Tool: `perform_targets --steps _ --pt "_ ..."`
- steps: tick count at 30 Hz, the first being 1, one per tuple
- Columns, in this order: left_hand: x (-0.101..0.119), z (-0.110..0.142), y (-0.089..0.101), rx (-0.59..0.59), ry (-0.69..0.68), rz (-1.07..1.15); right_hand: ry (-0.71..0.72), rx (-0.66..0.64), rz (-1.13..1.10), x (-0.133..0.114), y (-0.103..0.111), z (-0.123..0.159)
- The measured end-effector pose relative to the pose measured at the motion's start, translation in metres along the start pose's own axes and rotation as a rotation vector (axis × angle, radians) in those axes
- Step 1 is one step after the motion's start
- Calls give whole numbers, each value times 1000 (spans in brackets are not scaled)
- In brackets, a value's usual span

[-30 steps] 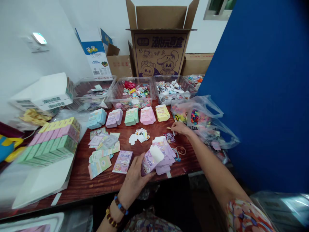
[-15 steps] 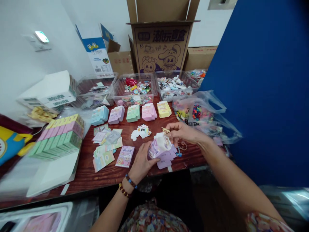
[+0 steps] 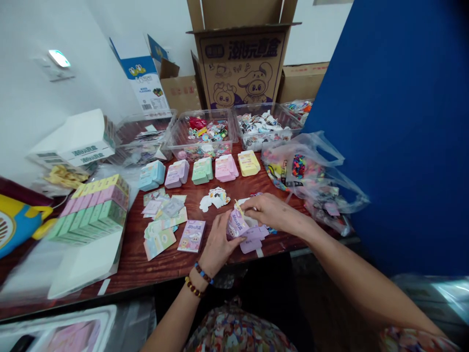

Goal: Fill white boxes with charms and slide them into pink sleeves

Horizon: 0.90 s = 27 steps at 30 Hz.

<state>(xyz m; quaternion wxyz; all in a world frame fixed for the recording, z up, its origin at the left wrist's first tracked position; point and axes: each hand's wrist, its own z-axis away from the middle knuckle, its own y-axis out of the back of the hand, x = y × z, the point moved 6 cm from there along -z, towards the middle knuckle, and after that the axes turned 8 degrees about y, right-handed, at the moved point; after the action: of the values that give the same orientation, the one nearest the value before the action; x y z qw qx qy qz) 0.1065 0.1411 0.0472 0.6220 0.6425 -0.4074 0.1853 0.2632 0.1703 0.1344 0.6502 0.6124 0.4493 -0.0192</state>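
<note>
My left hand (image 3: 219, 240) is wrapped round a small open purple printed carton (image 3: 237, 224), holding it tilted above the table's front edge. At the carton's mouth, my right hand (image 3: 264, 211) has its fingers pinched together and partly inside. A cream-yellow cord (image 3: 238, 206) pokes out beside those fingertips; whatever hangs from it is hidden. Under the hands lie flat purple cartons (image 3: 252, 244). A closed purple carton (image 3: 191, 236) rests left of my left hand. Behind it are white character cutouts (image 3: 215, 198) in a small pile.
Flattened cartons in five colours, including green (image 3: 202, 171), form a row. Clear bins (image 3: 201, 144) of trinkets stand behind. Cards (image 3: 161, 237) lie left, near a tray of packed boxes (image 3: 90, 210). A plastic bag (image 3: 315, 166) and blue panel (image 3: 388, 146) bound the right.
My right hand has lowered the cord toward the carton, and its fingers now reach into the mouth. The carton is tilted differently in my left hand. The view has shifted slightly.
</note>
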Motion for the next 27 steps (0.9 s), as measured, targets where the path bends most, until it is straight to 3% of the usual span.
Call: perform_targets --steps 4,7,13,17,20,23,27 --pt "4 1 3 17 -59 -103 -37 187 17 4 6 1" --pt "0 0 4 18 -64 -133 26 174 85 3 -3 2" --pt "-7 -2 0 16 -15 -71 -42 172 203 11 -20 13" --pt "3 -3 -11 -42 -20 -8 -97 167 173 7 -17 18" --pt "4 -6 -13 -45 6 38 -101 201 29 12 -4 28" --pt "-2 -9 -8 -28 50 59 -188 454 -135 49 26 55" --pt "-15 -6 -4 56 146 64 -459 824 -131 138 70 101"
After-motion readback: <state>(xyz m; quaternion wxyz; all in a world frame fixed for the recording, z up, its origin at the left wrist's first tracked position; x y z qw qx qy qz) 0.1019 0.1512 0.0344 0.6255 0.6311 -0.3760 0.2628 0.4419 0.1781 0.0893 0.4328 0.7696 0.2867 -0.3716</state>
